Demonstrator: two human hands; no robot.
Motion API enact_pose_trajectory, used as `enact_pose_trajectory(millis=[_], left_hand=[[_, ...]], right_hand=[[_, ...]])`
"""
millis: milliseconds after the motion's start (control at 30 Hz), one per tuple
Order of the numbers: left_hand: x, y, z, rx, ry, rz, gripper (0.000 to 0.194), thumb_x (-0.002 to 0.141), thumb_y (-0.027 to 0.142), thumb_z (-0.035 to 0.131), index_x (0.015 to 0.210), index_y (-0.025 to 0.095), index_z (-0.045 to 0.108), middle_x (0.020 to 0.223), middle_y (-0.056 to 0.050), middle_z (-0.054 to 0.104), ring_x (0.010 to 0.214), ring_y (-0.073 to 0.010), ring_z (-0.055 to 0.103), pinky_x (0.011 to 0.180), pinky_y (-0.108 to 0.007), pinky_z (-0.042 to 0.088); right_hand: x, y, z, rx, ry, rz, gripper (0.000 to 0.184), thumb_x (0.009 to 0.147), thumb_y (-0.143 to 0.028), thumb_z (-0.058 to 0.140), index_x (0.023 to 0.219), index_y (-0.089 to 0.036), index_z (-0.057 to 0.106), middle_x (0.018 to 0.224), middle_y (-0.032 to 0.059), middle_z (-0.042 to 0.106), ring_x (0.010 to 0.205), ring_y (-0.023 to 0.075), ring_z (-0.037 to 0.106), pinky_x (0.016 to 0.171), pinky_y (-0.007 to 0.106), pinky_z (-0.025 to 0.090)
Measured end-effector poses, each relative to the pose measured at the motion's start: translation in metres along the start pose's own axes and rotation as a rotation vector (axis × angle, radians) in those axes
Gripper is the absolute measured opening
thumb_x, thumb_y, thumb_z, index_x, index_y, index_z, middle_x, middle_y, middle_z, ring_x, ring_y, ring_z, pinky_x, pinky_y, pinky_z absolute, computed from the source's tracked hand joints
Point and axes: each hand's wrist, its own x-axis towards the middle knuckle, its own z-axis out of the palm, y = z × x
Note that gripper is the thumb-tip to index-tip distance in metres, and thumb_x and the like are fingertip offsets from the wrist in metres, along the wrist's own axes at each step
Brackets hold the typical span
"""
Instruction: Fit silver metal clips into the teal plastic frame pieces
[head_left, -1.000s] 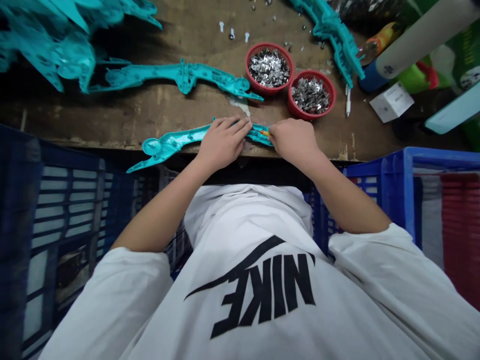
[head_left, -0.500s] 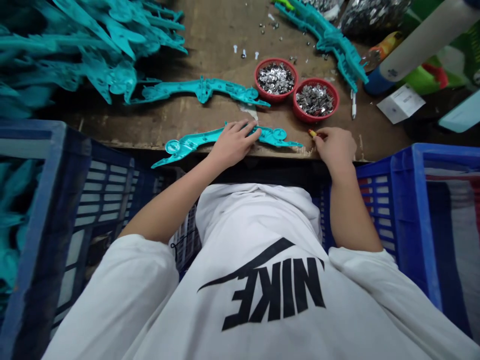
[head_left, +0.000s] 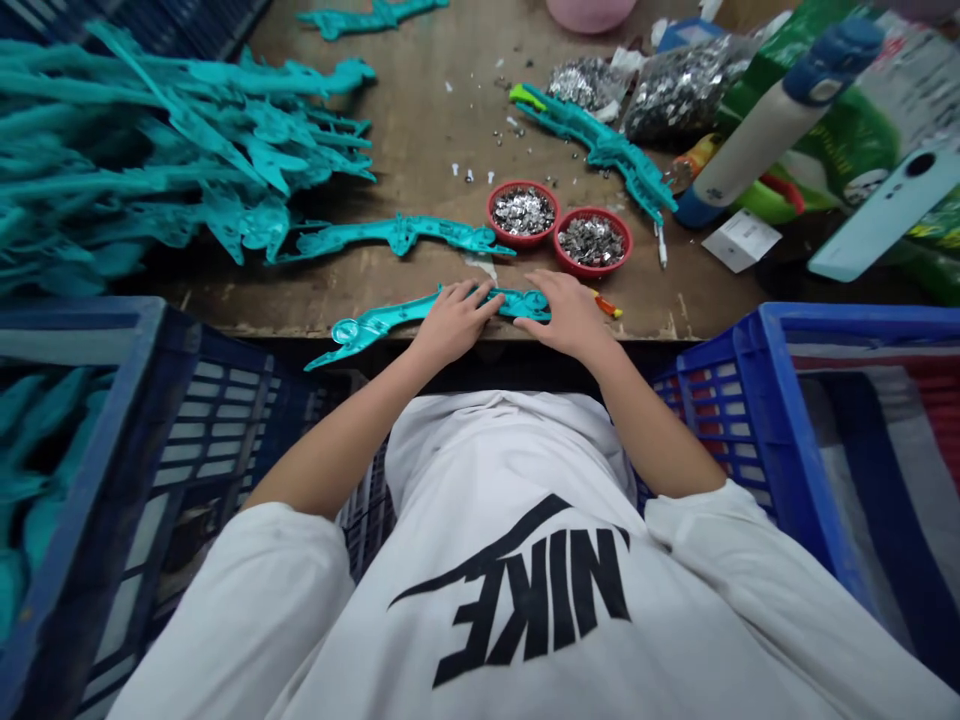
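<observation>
A long curved teal plastic part (head_left: 379, 322) lies along the front edge of the worktable. My left hand (head_left: 459, 322) lies over its middle, holding it down, and hides that stretch. Over the part's right end is my right hand (head_left: 570, 312), thumb and fingers spread apart around it; whether they touch it I cannot tell. Just right of that hand a small red-and-yellow tool (head_left: 609, 306) rests on the wood, partly covered. Two red baskets (head_left: 523, 238) (head_left: 594, 272) full of small shiny metal pieces stand behind my hands.
Another teal part (head_left: 401, 235) lies farther back, beside a large teal pile (head_left: 187, 150). At right are a two-part teal assembly (head_left: 600, 145), a pen (head_left: 661, 247), a bottle (head_left: 757, 135) and a phone (head_left: 877, 220). Blue crates (head_left: 142, 330) (head_left: 772, 350) flank me.
My right hand has let go of the red-and-yellow tool and moved left to the teal part's end. My left hand stays on the part. The view has tilted up and shifted.
</observation>
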Motion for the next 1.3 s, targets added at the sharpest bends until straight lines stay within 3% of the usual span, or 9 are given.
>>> enact_pose_trajectory(millis=[133, 300, 567, 833, 1133, 1300], left_hand=[[0.001, 0.0, -0.001, -0.004, 0.002, 0.005, 0.066, 0.116, 0.02, 0.046, 0.175, 0.024, 0.076, 0.191, -0.023, 0.063, 0.176, -0.0466, 0.06, 0.14, -0.079, 0.052], [0.002, -0.002, 0.001, -0.011, 0.004, 0.011, 0.066, 0.116, 0.021, 0.046, 0.175, 0.025, 0.075, 0.192, -0.02, 0.062, 0.175, -0.0448, 0.059, 0.14, -0.075, 0.052], [0.003, -0.001, 0.004, -0.093, 0.063, -0.11, 0.072, 0.117, 0.026, 0.047, 0.185, 0.009, 0.061, 0.183, -0.028, 0.069, 0.178, -0.0424, 0.06, 0.145, -0.067, 0.048], [0.001, 0.001, 0.002, -0.062, 0.032, -0.041, 0.067, 0.117, 0.023, 0.044, 0.178, 0.02, 0.072, 0.193, -0.017, 0.062, 0.178, -0.0441, 0.057, 0.143, -0.074, 0.047], [0.003, 0.001, -0.001, -0.044, 0.006, -0.048, 0.066, 0.118, 0.023, 0.047, 0.179, 0.02, 0.071, 0.192, -0.019, 0.063, 0.176, -0.0456, 0.059, 0.14, -0.073, 0.049], [0.002, 0.002, -0.001, -0.025, 0.038, -0.045, 0.061, 0.12, 0.027, 0.049, 0.176, 0.021, 0.075, 0.188, -0.019, 0.067, 0.172, -0.0471, 0.062, 0.136, -0.072, 0.052]], right_hand=[[0.009, -0.005, 0.002, -0.005, -0.072, 0.026, 0.084, 0.107, -0.045, 0.086, 0.184, -0.016, 0.067, 0.19, 0.0216, 0.064, 0.172, 0.0466, 0.064, 0.142, 0.064, 0.054], [0.01, -0.002, 0.01, -0.061, -0.09, 0.082, 0.088, 0.105, -0.058, 0.09, 0.181, -0.017, 0.07, 0.178, 0.0239, 0.074, 0.161, 0.0505, 0.069, 0.134, 0.066, 0.058], [0.004, 0.002, 0.022, -0.069, -0.019, 0.077, 0.069, 0.109, -0.058, 0.083, 0.168, -0.022, 0.079, 0.174, 0.0195, 0.078, 0.159, 0.0485, 0.068, 0.13, 0.064, 0.056], [0.005, 0.003, 0.025, -0.067, -0.004, 0.085, 0.064, 0.107, -0.057, 0.081, 0.162, -0.022, 0.082, 0.17, 0.0206, 0.08, 0.157, 0.0496, 0.068, 0.129, 0.065, 0.055], [0.006, 0.001, 0.026, -0.077, -0.026, 0.087, 0.064, 0.11, -0.052, 0.079, 0.165, -0.019, 0.08, 0.173, 0.0212, 0.077, 0.162, 0.0505, 0.064, 0.132, 0.067, 0.052], [0.01, -0.005, 0.011, -0.146, -0.132, 0.066, 0.067, 0.113, -0.053, 0.083, 0.169, -0.017, 0.076, 0.174, 0.0249, 0.074, 0.162, 0.0524, 0.063, 0.131, 0.069, 0.055]])
